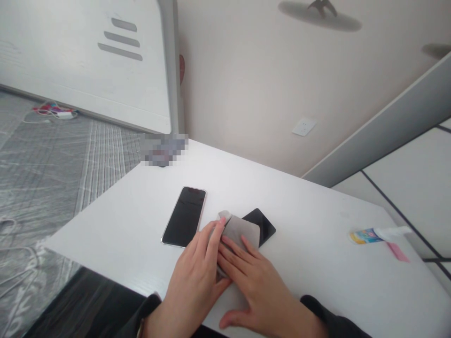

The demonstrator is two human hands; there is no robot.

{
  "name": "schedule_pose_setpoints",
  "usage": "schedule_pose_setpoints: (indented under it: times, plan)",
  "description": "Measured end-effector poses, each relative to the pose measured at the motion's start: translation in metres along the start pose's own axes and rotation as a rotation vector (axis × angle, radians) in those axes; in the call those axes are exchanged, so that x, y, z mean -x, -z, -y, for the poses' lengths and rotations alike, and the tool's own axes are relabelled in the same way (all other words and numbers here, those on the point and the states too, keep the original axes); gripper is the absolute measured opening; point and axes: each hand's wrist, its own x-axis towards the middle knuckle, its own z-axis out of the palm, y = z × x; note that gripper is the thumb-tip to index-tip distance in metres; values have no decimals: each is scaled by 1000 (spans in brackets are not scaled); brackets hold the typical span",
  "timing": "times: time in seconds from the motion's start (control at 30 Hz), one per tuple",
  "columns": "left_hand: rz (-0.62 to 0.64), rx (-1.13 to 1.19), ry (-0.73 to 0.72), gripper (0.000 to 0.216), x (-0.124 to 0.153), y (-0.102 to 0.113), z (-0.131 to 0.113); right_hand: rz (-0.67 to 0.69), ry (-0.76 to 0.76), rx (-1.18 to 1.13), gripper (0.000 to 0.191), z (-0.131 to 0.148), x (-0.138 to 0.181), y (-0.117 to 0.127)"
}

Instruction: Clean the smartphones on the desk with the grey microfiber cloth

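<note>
A grey cloth (243, 231) lies over a black phone (262, 224) on the white table (141, 220). My right hand (257, 286) rests flat on the cloth with its fingers stretched out. My left hand (197, 277) lies beside it, fingers extended, its fingertips touching the cloth's left edge. A second phone (185, 216) with a dark screen and a pale rim lies face up just left of my hands.
A small tube (378, 234) with a blue and orange label lies at the table's right, a pink strip (398, 251) beside it. A blurred object (164, 149) sits at the table's far corner. A bed with a grey cover (45, 159) stands left; a wall socket (303, 126) is behind.
</note>
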Motion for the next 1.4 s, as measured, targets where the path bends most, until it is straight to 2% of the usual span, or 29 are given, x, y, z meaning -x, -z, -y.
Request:
schedule_pose_setpoints:
  times: [0.1, 0.2, 0.23, 0.33, 0.4, 0.47, 0.53, 0.6, 0.67, 0.73, 0.8, 0.83, 0.93, 1.0, 1.13, 1.2, 1.33, 1.4]
  plan:
    - [8, 12, -6, 86, -1, 0, 1, -40, -123, 69, 85, -23, 2, 6]
    - [2, 18, -8, 91, -3, 1, 1, -116, -251, 156, 82, -36, 4, 8]
    - [4, 17, -11, 92, -3, 1, 1, -115, -224, 149, 86, -33, 4, 6]
    - [23, 9, -20, 94, -2, 2, 1, -21, -8, 46, 104, -13, 3, 2]
    - [46, -5, -23, 97, -2, 2, 0, 44, 73, 3, 102, -11, 6, 4]
    - [47, -25, -30, 101, -2, 2, 0, 30, 29, 36, 89, -25, 12, 9]
    - [46, -39, -35, 104, -4, 3, 0, -56, -81, 131, 76, -44, 21, 13]
    - [43, -41, -36, 105, -5, 4, 0, -125, -150, 219, 77, -51, 29, 14]
    - [43, -41, -37, 103, -5, 5, 0, -126, -99, 226, 93, -41, 32, 9]
    - [54, -31, -33, 102, -4, 5, 0, -76, 36, 153, 109, -25, 33, 6]
    - [69, -13, -25, 102, -4, 6, 1, -29, 102, 103, 105, -21, 33, 6]
    - [74, -3, -21, 103, -4, 6, 1, -26, 81, 111, 98, -25, 34, 8]
    - [73, 12, -16, 102, -6, 7, 0, -104, -113, 214, 80, -49, 38, 15]
    - [70, 11, -14, 104, -6, 7, 0, -146, -170, 244, 83, -53, 39, 16]
    - [64, -5, -37, 105, -5, 6, 1, -30, 30, 115, 109, -23, 31, 8]
    - [80, -5, -36, 104, -5, 7, 1, 17, 85, 65, 104, -16, 26, 8]
    - [107, 5, -26, 104, -7, 7, 1, -77, -126, 163, 76, -41, 28, 15]
    - [97, 1, -26, 104, -8, 8, 1, -117, -179, 202, 79, -47, 30, 15]
